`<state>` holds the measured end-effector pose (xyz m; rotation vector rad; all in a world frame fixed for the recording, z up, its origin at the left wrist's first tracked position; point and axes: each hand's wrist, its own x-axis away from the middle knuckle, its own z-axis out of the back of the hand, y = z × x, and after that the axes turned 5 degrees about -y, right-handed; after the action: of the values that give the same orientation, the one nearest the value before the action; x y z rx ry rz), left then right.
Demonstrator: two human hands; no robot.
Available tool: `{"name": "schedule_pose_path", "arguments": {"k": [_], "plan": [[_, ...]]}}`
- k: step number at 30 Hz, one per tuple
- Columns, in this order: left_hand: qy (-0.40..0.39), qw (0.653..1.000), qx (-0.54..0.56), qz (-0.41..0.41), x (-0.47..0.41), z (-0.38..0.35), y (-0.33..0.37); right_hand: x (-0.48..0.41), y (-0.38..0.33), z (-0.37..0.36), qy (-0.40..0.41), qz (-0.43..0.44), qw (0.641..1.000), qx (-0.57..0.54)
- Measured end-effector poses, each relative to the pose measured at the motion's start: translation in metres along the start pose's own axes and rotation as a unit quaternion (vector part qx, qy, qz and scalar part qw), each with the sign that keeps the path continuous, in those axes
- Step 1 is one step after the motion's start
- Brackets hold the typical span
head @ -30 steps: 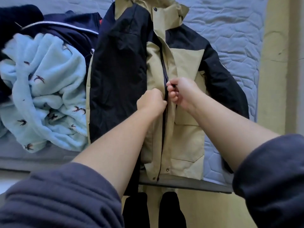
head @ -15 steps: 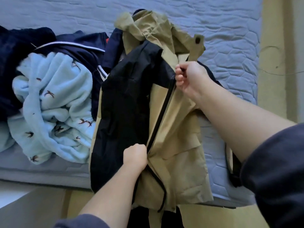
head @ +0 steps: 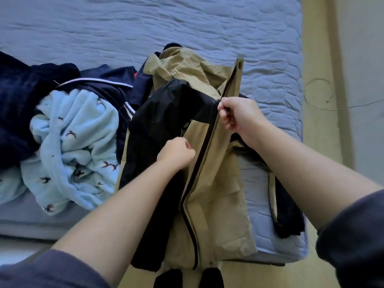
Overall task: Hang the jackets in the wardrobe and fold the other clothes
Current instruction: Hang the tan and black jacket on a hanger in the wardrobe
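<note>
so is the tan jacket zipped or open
Zipped: on the jacket the zipper runs closed from hem to the right hand pinching it near the collar.

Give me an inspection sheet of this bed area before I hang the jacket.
Surface: bed, blue quilted cover.
Job's things: tan-and-black jacket draped over the bed edge; light blue fleece and navy clothes heaped left of it.
Clutter: nothing seen.
Grippers: right hand pinches the jacket at the zip; left hand curled against the jacket, grip unclear.
Cables: thin wire looped on the floor, right of the bed.
Surroundings: tan floor only.
</note>
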<state>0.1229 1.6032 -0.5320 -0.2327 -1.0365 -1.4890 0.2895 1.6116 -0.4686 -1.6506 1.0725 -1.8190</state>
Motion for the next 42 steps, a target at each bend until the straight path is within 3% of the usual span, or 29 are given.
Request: {"name": "schedule_pose_path", "arguments": {"k": [3,4,6,8,12,17,18,21,23,27,30,34,37,39,42], "plan": [[0.165,0.978,0.090,-0.087,-0.005,0.047,0.045,0.022,0.002,0.005,-0.014,0.057,0.998,0.017],[0.182,0.969,0.090,-0.141,-0.005,0.061,0.060,0.030,0.003,0.007,-0.020,0.070,0.997,0.026],[0.118,0.962,0.030,-0.243,-0.007,0.078,0.087,0.043,0.002,0.012,-0.036,0.092,0.994,0.047],[0.012,0.953,-0.107,-0.283,-0.010,0.083,0.109,0.057,0.001,0.015,-0.060,0.110,0.990,0.061],[-0.085,0.891,-0.375,-0.241,-0.024,0.081,0.133,0.081,0.006,0.021,-0.106,0.129,0.984,0.060],[-0.174,0.815,-0.525,-0.172,-0.031,0.066,0.140,0.098,0.018,0.039,-0.122,0.140,0.982,0.022],[-0.174,0.814,-0.527,-0.173,-0.030,0.064,0.141,0.100,0.020,0.042,-0.117,0.138,0.983,0.017],[-0.154,0.857,-0.456,-0.182,-0.025,0.073,0.142,0.104,0.024,0.050,-0.093,0.143,0.985,0.008],[-0.110,0.879,-0.399,-0.237,-0.021,0.092,0.143,0.106,0.027,0.052,-0.081,0.138,0.987,0.014],[0.042,0.914,-0.182,-0.359,0.006,0.130,0.149,0.107,0.050,0.037,-0.054,0.055,0.982,0.170],[0.089,0.917,-0.085,-0.379,0.028,0.146,0.140,0.118,0.086,0.018,-0.055,-0.017,0.956,0.287],[0.106,0.866,-0.186,-0.452,0.072,0.151,0.123,0.121,0.084,0.015,-0.003,-0.050,0.935,0.350],[0.143,0.817,-0.294,-0.475,0.117,0.160,0.102,0.121,0.044,0.017,0.112,-0.054,0.935,0.334],[0.167,0.818,-0.319,-0.449,0.141,0.163,0.087,0.115,0.017,0.017,0.185,-0.072,0.944,0.264],[0.137,0.871,-0.286,-0.376,0.190,0.167,0.072,0.114,-0.027,0.005,0.225,-0.117,0.947,0.196]]}}
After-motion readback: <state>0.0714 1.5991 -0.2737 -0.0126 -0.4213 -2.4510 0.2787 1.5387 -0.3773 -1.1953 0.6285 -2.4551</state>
